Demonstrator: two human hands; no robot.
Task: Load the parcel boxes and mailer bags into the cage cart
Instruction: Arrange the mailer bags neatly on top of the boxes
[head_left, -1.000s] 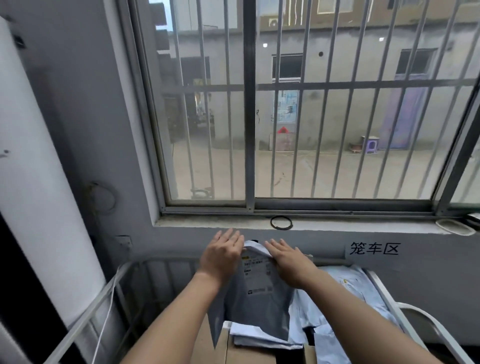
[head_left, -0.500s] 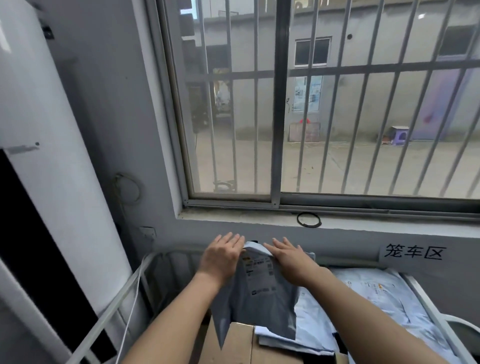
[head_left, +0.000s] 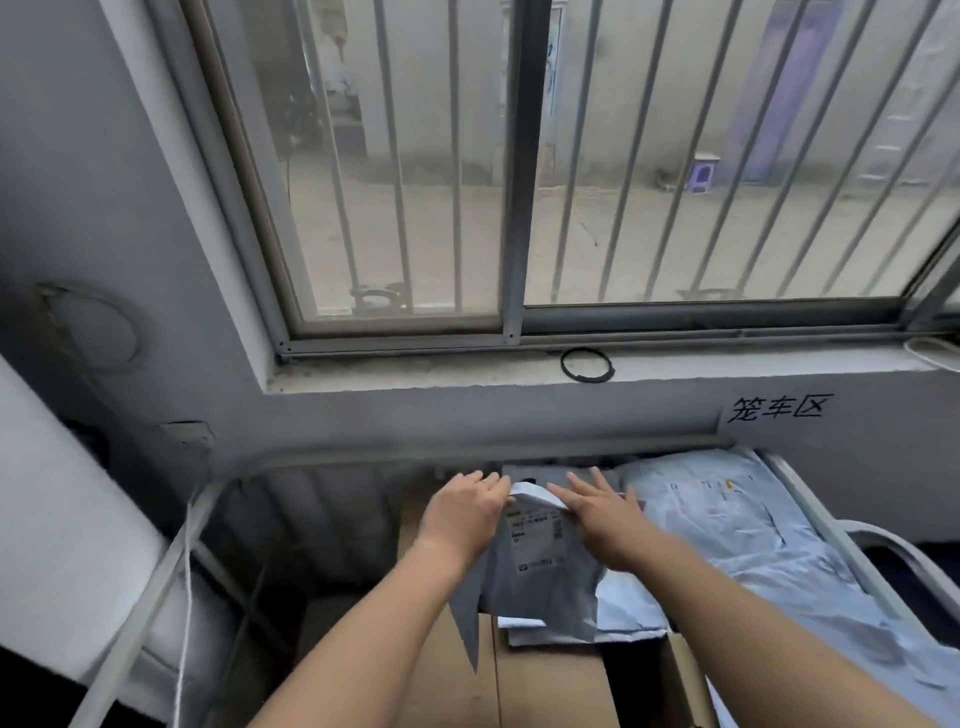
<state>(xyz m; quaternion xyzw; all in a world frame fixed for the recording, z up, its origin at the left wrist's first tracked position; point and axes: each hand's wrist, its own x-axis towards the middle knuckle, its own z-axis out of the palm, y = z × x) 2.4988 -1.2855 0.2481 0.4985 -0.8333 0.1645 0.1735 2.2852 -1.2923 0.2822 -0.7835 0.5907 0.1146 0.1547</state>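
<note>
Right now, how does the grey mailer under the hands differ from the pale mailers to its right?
Colour: the grey mailer is dark grey, while the pale mailers are light blue-white. Contact: the left hand and right hand rest on the grey mailer; the pale mailers are untouched. Both are soft bags inside the cage cart.

Label print (head_left: 535, 538) on the grey mailer bag (head_left: 545, 592) was too blurred to read; the cardboard box (head_left: 545, 686) beneath ran off the bottom edge.

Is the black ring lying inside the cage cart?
No, the black ring lies on the window sill, above the cage cart.
</note>
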